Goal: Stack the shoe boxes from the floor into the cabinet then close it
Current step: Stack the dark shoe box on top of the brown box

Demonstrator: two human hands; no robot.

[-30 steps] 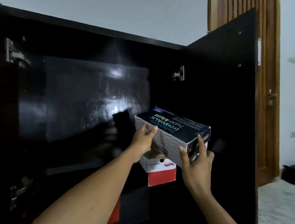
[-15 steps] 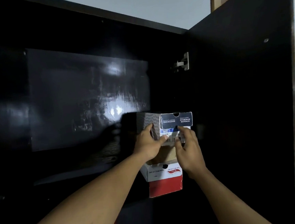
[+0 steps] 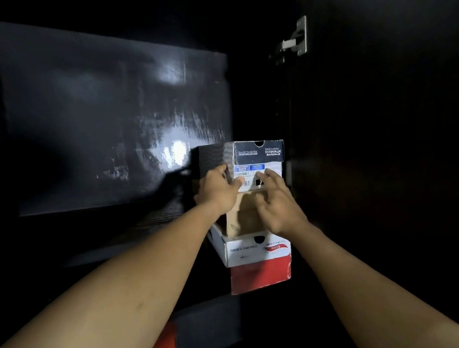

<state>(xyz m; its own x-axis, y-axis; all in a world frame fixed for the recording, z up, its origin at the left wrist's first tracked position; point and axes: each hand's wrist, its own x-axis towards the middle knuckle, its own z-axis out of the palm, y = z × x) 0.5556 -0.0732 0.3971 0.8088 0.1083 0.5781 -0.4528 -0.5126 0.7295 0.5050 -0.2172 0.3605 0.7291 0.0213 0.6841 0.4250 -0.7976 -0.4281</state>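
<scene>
White-and-red Skechers box (image 3: 257, 256) juts nearest, a plain brown cardboard box (image 3: 242, 216) on it. Topmost is the navy GoWalk box (image 3: 259, 152): left hand (image 3: 218, 189) fingers together at its corner, right hand (image 3: 277, 205) fingertips spread on its label. Behind is the cabinet's glossy black panel (image 3: 108, 114).

v. dim, glare on cabinet (image 3: 178, 150), soft

Only one cam, worn on my head, looking forward into the dark cabinet (image 3: 108, 114) from close up. My left hand (image 3: 218, 191) and right hand (image 3: 277, 208) stretch away from the lens, just right of centre.
</scene>
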